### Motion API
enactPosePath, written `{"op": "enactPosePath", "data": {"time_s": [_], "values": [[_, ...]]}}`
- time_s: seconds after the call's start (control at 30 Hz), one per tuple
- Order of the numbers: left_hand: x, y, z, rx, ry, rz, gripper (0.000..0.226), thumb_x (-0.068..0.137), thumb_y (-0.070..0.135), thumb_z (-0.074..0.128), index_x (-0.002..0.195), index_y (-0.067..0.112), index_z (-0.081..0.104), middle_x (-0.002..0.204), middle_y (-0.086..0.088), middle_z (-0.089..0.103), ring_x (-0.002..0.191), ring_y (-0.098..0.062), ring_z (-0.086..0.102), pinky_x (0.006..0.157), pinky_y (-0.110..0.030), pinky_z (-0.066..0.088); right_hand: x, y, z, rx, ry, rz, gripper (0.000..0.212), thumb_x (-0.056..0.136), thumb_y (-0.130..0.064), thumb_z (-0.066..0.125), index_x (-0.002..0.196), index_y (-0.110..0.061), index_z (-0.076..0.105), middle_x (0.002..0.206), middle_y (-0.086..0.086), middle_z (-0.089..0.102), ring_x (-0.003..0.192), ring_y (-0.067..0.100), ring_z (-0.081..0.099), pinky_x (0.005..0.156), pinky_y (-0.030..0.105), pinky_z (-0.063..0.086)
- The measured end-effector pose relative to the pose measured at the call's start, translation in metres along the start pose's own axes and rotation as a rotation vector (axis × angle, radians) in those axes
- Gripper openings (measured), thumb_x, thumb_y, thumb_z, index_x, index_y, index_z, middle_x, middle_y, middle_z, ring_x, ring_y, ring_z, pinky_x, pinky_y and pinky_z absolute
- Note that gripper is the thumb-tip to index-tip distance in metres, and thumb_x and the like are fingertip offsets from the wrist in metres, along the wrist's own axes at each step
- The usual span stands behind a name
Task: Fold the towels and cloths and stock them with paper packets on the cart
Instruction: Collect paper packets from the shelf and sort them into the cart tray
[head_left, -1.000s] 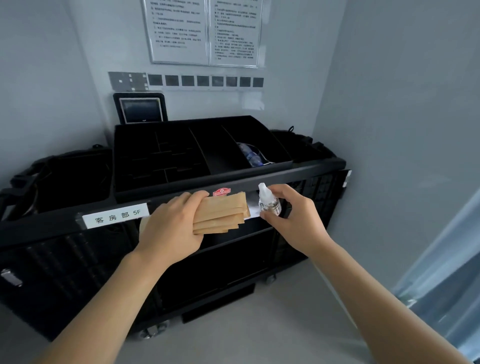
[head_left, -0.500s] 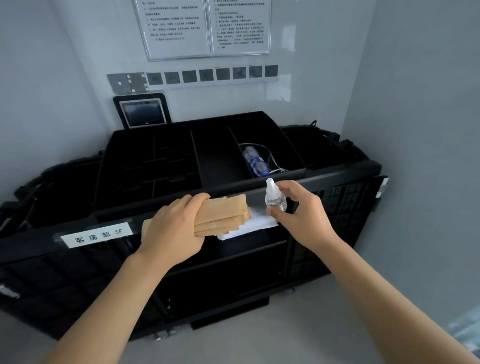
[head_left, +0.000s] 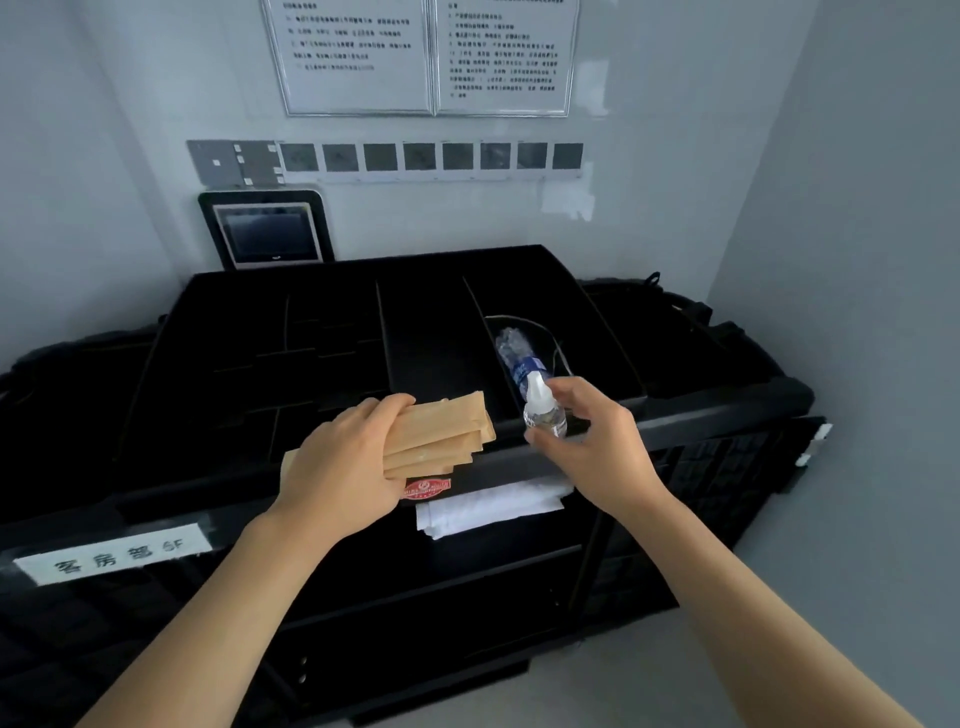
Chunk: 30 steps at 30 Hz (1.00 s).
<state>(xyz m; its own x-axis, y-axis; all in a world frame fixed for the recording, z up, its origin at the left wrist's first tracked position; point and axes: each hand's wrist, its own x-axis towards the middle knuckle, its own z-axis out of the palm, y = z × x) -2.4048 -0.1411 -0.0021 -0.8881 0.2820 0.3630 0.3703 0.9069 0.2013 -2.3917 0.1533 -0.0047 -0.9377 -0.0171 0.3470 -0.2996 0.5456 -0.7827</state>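
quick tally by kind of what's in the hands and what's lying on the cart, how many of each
Brown paper packets, fanned in the left hand: at least 4 edges show, exact count unclear
Small clear dropper bottle, in the right hand: 1
Plastic water bottle, lying in a top compartment of the cart: 1
Folded white cloth, on the shelf below: 1
Total: at least 7

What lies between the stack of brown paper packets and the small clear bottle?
Head view: nothing. Between the paper packets in the left hand and the small clear bottle in the right hand, only the black cart's tray edge shows behind.
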Motion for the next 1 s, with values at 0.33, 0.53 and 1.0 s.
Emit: {"op": "enactPosePath", "data": {"time_s": [0.33, 0.53, 1.0], "values": [[0.096, -0.066, 0.044, -0.140, -0.037, -0.004, 0.079, 0.076, 0.021, 0.081, 0.146, 0.029, 0.046, 0.123, 0.014, 0.061, 0.100, -0.011, 0.064, 0.080, -0.035, 0.060, 0.096, 0.020, 0.028, -0.031, 0.032, 0.039, 0.043, 0.088, -0.024, 0.083, 0.124, -0.036, 0.063, 0.112, -0.024, 0.070, 0.111, -0.005, 0.062, 0.090, 0.002, 0.042], [0.130, -0.096, 0.064, -0.245, -0.040, -0.062, 0.076, 0.078, 0.022, 0.082, 0.144, 0.029, 0.046, 0.118, 0.015, 0.061, 0.096, -0.008, 0.064, 0.079, -0.033, 0.059, 0.118, 0.042, 0.048, -0.041, 0.034, 0.083, 0.043, 0.088, -0.026, 0.083, 0.123, -0.040, 0.063, 0.113, -0.022, 0.070, 0.112, 0.000, 0.064, 0.089, 0.009, 0.049], [0.140, -0.104, 0.087, -0.344, -0.042, -0.358, 0.076, 0.076, 0.057, 0.082, 0.139, 0.041, 0.043, 0.113, 0.023, 0.058, 0.100, 0.000, 0.062, 0.086, -0.027, 0.057, 0.201, 0.082, 0.111, 0.026, -0.248, -0.009, 0.037, 0.089, -0.023, 0.081, 0.114, -0.040, 0.060, 0.109, -0.019, 0.070, 0.106, 0.003, 0.068, 0.092, 0.022, 0.057]]}}
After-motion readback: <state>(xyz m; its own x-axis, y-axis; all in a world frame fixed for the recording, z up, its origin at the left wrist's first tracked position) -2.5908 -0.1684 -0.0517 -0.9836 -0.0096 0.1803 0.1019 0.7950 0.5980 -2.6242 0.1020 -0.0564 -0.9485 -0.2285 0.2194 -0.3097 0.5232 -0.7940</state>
